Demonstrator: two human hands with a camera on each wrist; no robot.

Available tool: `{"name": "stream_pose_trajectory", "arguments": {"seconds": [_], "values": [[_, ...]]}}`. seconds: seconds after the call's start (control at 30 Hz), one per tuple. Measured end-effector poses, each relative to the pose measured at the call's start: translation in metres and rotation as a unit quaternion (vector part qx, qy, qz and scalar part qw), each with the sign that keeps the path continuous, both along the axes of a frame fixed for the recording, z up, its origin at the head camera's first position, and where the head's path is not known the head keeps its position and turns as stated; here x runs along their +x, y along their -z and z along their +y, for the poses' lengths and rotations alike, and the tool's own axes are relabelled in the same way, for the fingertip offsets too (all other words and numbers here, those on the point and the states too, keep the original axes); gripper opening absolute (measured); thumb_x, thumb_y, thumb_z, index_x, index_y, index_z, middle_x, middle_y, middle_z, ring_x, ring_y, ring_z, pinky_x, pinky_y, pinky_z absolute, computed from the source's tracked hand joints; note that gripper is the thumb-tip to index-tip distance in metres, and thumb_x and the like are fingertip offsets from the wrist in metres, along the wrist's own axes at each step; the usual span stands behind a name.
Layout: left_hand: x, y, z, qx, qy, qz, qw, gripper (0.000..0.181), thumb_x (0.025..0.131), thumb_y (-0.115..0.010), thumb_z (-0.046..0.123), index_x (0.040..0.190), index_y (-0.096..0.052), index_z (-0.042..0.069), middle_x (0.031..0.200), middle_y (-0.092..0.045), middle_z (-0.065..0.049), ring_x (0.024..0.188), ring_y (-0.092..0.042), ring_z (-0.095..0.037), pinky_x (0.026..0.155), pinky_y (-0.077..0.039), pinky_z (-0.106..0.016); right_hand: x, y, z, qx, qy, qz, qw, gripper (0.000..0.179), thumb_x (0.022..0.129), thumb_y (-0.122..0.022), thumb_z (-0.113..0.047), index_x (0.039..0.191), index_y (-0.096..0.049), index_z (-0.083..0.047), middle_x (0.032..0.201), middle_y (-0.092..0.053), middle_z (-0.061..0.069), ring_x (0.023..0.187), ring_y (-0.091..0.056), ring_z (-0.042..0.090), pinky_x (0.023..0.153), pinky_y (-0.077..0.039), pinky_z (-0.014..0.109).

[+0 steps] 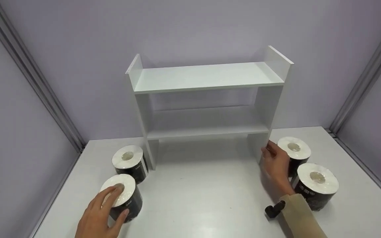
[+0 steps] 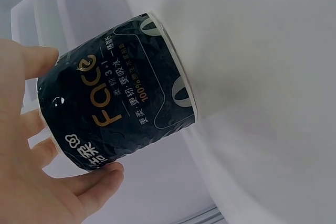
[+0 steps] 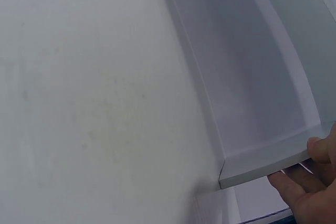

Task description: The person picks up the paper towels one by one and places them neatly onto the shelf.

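A white two-tier shelf (image 1: 207, 77) stands against the back wall. At its lower right, my right hand (image 1: 276, 163) pinches the front edge of the side panel; the right wrist view shows the thumb (image 3: 318, 148) on one face and fingers on the other. My left hand (image 1: 98, 216) holds the nearer left toilet paper roll (image 1: 129, 205), fingers over its top by the core and thumb against its side. In the left wrist view, that roll's dark wrapper (image 2: 113, 87) reads "Face". The roll stands upright on the table.
Behind the held roll stands another toilet paper roll (image 1: 134, 172), beside the shelf's left panel. Two more rolls, one farther back (image 1: 299, 162) and one nearer (image 1: 319, 196), stand right of my right hand. Walls with metal corner profiles surround the white table (image 1: 190, 198).
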State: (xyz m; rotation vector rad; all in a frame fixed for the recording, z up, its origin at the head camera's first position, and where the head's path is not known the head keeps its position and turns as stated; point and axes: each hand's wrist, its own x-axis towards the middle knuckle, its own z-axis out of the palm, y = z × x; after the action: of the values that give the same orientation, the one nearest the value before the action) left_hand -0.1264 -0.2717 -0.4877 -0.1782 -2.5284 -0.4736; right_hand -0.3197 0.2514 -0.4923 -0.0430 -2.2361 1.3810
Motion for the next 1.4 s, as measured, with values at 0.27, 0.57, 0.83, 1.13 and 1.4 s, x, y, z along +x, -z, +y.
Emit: {"name": "stream_pose_trajectory", "arguments": {"seconds": [0.27,0.57,0.83,1.13,1.4], "values": [[-0.005,0.004,0.003,0.008,0.0,0.002,1.0,0.071,0.082,-0.092,0.024,0.147,-0.064,0.019,0.14,-0.063,-0.01,0.118,-0.066,-0.048,0.077,-0.059,-0.069,0.002,-0.003,0.001,-0.002,0.002,-0.005,1.0,0.038,0.105,-0.061,0.001,0.143,-0.064,0.005,0.133,-0.07,0.03,0.117,-0.072,0.043,0.08,-0.046,0.0],[-0.004,0.013,0.007,0.017,-0.014,0.028,0.9994,0.066,0.08,-0.093,0.021,0.14,-0.068,0.015,0.135,-0.063,-0.008,0.109,-0.066,-0.052,0.071,-0.058,-0.069,0.005,0.002,-0.002,-0.003,0.0,0.001,1.0,0.037,0.104,-0.063,0.002,0.141,-0.065,0.006,0.132,-0.07,0.029,0.116,-0.072,0.042,0.081,-0.047,0.0],[-0.005,0.015,0.009,0.018,-0.01,0.044,0.9988,0.068,0.075,-0.098,0.021,0.136,-0.071,0.012,0.131,-0.066,-0.011,0.107,-0.066,-0.053,0.076,-0.058,-0.07,0.007,0.004,-0.002,-0.013,-0.008,0.005,0.9999,0.039,0.104,-0.062,0.003,0.142,-0.063,0.008,0.134,-0.069,0.03,0.116,-0.072,0.042,0.08,-0.049,0.002],[-0.007,0.014,0.011,0.033,-0.011,0.076,0.9965,0.066,0.069,-0.103,0.02,0.128,-0.075,0.01,0.122,-0.069,-0.01,0.106,-0.07,-0.044,0.081,-0.059,-0.065,0.008,0.004,-0.001,-0.018,-0.009,-0.021,0.9996,0.04,0.106,-0.061,0.0,0.146,-0.062,0.003,0.139,-0.067,0.027,0.123,-0.07,0.041,0.084,-0.046,0.001],[-0.008,0.016,0.014,0.042,-0.014,0.108,0.9931,0.065,0.063,-0.105,0.015,0.121,-0.077,0.007,0.113,-0.069,-0.014,0.1,-0.071,-0.039,0.079,-0.06,-0.059,0.007,0.001,0.0,-0.018,-0.012,-0.024,0.9995,0.041,0.106,-0.061,0.0,0.146,-0.061,0.004,0.139,-0.067,0.028,0.121,-0.07,0.041,0.082,-0.047,0.001]]}}
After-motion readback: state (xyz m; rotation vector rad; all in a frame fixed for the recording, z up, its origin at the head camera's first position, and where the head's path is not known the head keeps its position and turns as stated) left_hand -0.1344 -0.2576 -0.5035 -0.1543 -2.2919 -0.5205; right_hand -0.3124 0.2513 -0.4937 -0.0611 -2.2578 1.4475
